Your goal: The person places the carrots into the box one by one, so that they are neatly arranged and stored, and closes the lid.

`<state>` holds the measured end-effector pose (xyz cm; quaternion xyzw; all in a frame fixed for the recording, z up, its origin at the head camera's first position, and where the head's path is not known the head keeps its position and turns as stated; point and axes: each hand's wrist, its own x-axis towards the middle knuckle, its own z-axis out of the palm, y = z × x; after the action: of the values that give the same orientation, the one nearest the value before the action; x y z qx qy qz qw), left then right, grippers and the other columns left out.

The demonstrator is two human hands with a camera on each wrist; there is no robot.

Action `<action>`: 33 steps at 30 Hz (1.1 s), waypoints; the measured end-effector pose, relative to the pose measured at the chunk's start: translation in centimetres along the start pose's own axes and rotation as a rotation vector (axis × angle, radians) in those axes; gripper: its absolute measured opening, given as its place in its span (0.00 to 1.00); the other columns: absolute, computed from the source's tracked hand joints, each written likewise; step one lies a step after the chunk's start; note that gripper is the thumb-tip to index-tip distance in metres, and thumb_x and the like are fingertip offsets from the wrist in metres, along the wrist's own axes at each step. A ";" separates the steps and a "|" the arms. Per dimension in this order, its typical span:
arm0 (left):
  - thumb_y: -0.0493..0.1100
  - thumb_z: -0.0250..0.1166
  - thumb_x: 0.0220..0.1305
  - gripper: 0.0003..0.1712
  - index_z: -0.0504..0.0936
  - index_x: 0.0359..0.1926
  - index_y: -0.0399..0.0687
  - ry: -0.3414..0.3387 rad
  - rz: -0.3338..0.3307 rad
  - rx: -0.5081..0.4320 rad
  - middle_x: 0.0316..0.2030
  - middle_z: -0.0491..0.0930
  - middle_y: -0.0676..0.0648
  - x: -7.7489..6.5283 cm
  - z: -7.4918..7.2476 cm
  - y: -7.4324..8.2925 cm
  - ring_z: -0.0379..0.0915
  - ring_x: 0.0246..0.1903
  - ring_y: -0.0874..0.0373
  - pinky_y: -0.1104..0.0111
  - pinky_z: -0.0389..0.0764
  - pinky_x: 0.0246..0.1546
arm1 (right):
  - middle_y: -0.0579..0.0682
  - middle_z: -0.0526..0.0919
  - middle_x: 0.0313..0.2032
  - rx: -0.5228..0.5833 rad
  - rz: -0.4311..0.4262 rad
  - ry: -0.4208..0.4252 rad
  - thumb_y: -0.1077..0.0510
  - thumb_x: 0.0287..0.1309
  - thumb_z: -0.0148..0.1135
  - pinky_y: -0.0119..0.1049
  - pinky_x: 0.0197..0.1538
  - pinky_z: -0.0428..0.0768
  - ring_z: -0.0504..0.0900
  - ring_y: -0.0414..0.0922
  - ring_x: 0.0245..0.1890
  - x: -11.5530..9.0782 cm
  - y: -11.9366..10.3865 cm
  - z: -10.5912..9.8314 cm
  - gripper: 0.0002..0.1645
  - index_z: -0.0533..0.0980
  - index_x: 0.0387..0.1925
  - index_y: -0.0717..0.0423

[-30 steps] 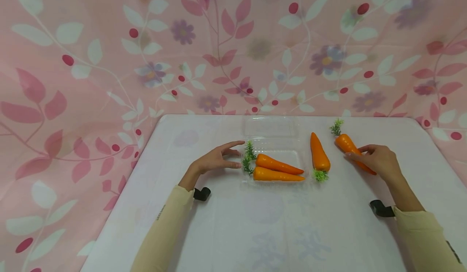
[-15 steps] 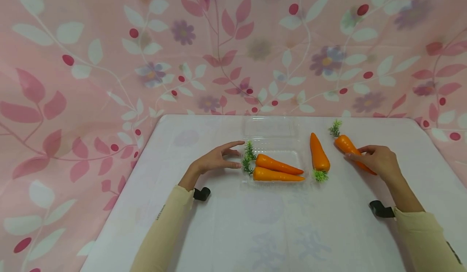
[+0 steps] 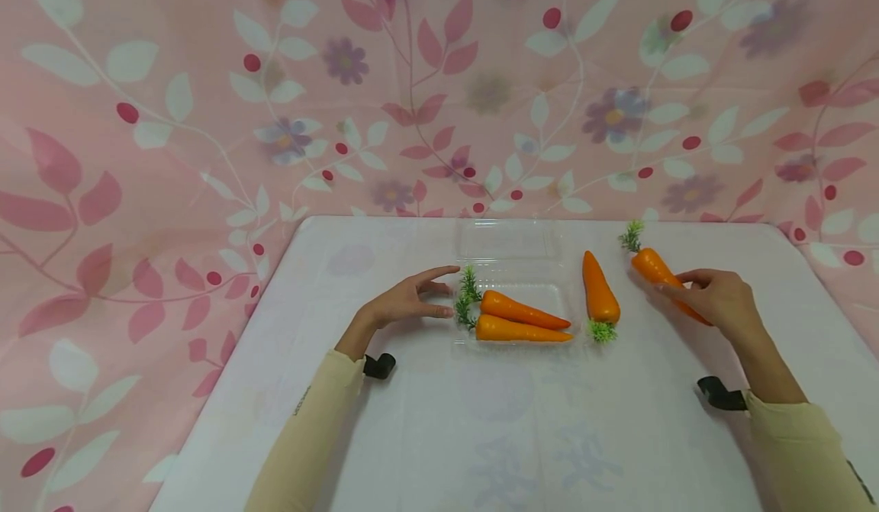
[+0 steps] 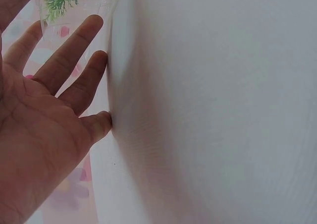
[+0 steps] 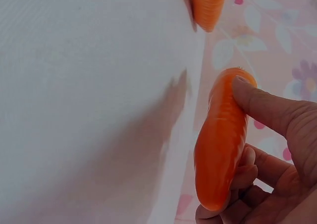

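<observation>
White tabletop: only head view shows four carrots.

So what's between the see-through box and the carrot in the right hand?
A loose orange carrot, on the white tabletop; the head view shows it.

Pink floral backdrop hangs upright beyond the white tabletop and shows along its left side too. Print: whitish leaves on pale trailing stems, deeper pink leaves, round red berries, purple flowers, some blurred, some yellow-centred. Soft wrinkles in places. Tabletop: far edge straight, far corners rounded. Surface carries faint marks: a pale purplish round patch near the middle, bluish branching figures toward the near side. Same print borders the white in both wrist views.
</observation>
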<state>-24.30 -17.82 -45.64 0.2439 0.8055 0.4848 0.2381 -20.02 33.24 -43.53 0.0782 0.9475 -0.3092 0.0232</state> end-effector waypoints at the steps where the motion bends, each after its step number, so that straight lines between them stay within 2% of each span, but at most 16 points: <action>1: 0.50 0.74 0.58 0.47 0.60 0.75 0.68 0.000 0.000 -0.002 0.70 0.64 0.48 0.0 0.0 0.0 0.64 0.66 0.56 0.47 0.63 0.65 | 0.63 0.73 0.37 0.002 0.006 -0.004 0.33 0.59 0.63 0.36 0.26 0.73 0.68 0.57 0.37 0.0 -0.1 -0.1 0.44 0.74 0.54 0.72; 6: 0.51 0.74 0.58 0.47 0.61 0.74 0.70 0.000 -0.010 -0.008 0.69 0.65 0.49 0.0 0.0 -0.2 0.65 0.65 0.57 0.49 0.64 0.65 | 0.64 0.74 0.41 0.032 0.030 -0.026 0.31 0.58 0.63 0.36 0.27 0.73 0.69 0.57 0.38 -0.2 -0.8 -0.5 0.47 0.73 0.57 0.70; 15: 0.50 0.74 0.57 0.47 0.61 0.74 0.69 0.003 -0.009 -0.015 0.69 0.66 0.49 0.0 0.0 -0.2 0.65 0.64 0.58 0.49 0.64 0.65 | 0.62 0.73 0.42 0.068 0.010 -0.038 0.29 0.56 0.63 0.37 0.28 0.74 0.69 0.57 0.39 -0.2 -1.9 -0.8 0.49 0.74 0.57 0.68; 26: 0.51 0.74 0.57 0.47 0.61 0.74 0.71 0.004 -0.017 -0.005 0.68 0.67 0.49 0.1 0.0 -0.2 0.66 0.64 0.59 0.50 0.65 0.64 | 0.58 0.72 0.35 0.058 -0.032 -0.026 0.29 0.54 0.65 0.37 0.26 0.73 0.68 0.54 0.35 -0.2 -3.5 -1.1 0.47 0.76 0.55 0.66; 33: 0.51 0.74 0.58 0.47 0.60 0.74 0.70 0.003 -0.016 -0.003 0.69 0.66 0.49 0.2 0.0 -0.2 0.66 0.64 0.60 0.51 0.65 0.64 | 0.58 0.72 0.35 0.078 -0.049 -0.024 0.29 0.53 0.66 0.37 0.25 0.71 0.68 0.53 0.34 -0.3 -4.2 -1.1 0.47 0.76 0.55 0.66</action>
<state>-24.44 -17.77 -45.86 0.2360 0.8072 0.4844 0.2410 -20.41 30.55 -40.15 0.0518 0.9361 -0.3471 0.0241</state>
